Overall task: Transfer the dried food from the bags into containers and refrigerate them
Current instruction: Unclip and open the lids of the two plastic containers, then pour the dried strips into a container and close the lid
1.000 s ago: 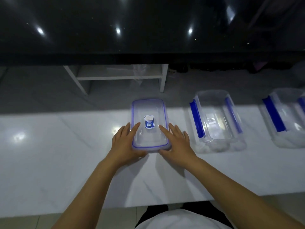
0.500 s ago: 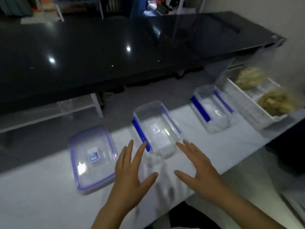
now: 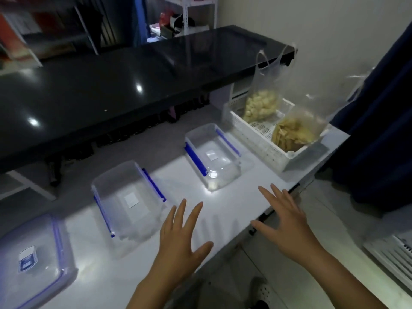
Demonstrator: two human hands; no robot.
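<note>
Two clear bags of dried food stand in a white slotted basket (image 3: pixel 256 132) at the table's right end: a pale chunky one (image 3: pixel 260 105) at the back and a yellowish flaky one (image 3: pixel 292 134) in front. Two open clear containers with blue latches sit on the white table, one in the middle (image 3: pixel 127 199) and one further right (image 3: pixel 211 157). A clear container with its lid on (image 3: pixel 33 259) lies at the left. My left hand (image 3: pixel 180 237) and my right hand (image 3: pixel 285 219) hover above the table's near edge, fingers spread, holding nothing.
A long glossy black table (image 3: pixel 111 85) runs behind the white table (image 3: pixel 223 215). A dark blue curtain (image 3: pixel 379 130) hangs at the right. A white slatted object (image 3: pixel 392 253) sits on the floor at lower right. Shelves with clutter stand in the background.
Both hands have let go of the lidded container, now left behind at the far left. The view has swung right, bringing the open containers and the basket of bags into sight.
</note>
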